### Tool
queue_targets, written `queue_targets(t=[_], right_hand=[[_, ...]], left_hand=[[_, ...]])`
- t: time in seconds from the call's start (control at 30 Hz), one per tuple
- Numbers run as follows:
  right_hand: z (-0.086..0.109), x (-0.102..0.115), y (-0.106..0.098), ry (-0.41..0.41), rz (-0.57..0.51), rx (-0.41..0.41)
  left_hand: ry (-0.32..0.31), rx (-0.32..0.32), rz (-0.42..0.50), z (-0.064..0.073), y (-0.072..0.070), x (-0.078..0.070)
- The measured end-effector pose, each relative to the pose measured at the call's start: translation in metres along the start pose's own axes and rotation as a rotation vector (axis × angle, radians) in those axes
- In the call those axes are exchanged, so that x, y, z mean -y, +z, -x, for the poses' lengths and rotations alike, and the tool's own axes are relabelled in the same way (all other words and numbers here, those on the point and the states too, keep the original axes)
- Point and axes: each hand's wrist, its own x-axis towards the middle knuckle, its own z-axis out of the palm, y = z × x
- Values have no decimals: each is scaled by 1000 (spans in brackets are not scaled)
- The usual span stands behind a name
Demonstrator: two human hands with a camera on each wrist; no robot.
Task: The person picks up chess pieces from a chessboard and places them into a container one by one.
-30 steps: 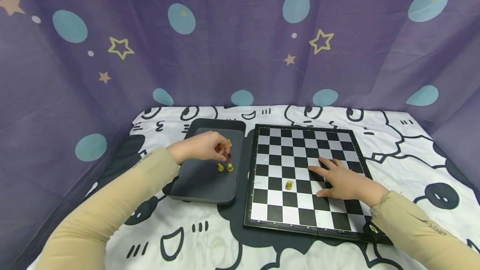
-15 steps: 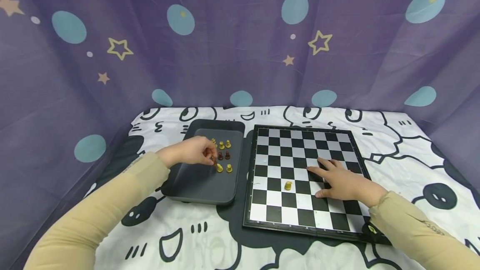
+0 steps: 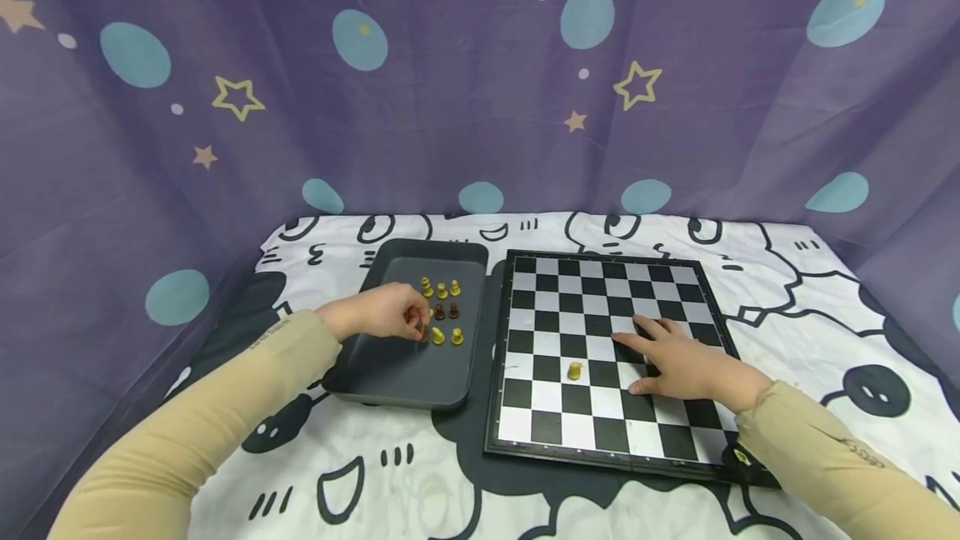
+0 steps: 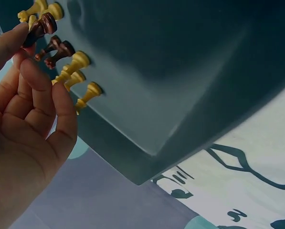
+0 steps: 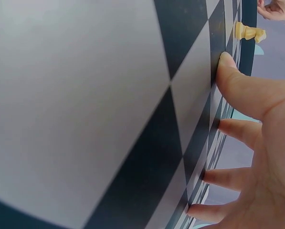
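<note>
My left hand (image 3: 393, 311) is over the dark grey tray (image 3: 397, 377) and pinches a dark brown chess piece (image 4: 40, 29) between thumb and fingers. Close beside it in the tray stand two other brown chess pieces (image 3: 447, 312) and several yellow chess pieces (image 3: 442, 290). My right hand (image 3: 678, 361) rests on the black-and-white chessboard (image 3: 546, 394) with its fingers spread, fingertips touching the squares. A lone yellow knight (image 5: 249, 32) stands on the board, left of the right thumb in the head view.
A white cloth (image 3: 420, 473) with black cartoon drawings lies under the tray and board. The board stands right of the tray, a narrow gap between them. Behind hangs a purple curtain (image 3: 480, 107) with stars and blue ovals.
My left hand has moved left and slightly toward me within the tray, carrying the brown piece. The other brown pieces and more yellow ones have come into sight. My right hand stays put.
</note>
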Motion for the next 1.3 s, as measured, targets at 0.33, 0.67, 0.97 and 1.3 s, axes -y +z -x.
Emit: queue_targets(t=[0.33,0.67,0.97,1.3], right_hand=[[0,1,1,2,-5,4],[0,2,1,7,6,2],[2,3,-1,-8,-7,-4],[2,2,-1,-9,-4,-5]], left_hand=[[0,30,-10,-2,8,9],[-13,29,-39,-2,10,13],[-9,27,-23,-1,9,12],[-21,-1,-18,0,5,11]])
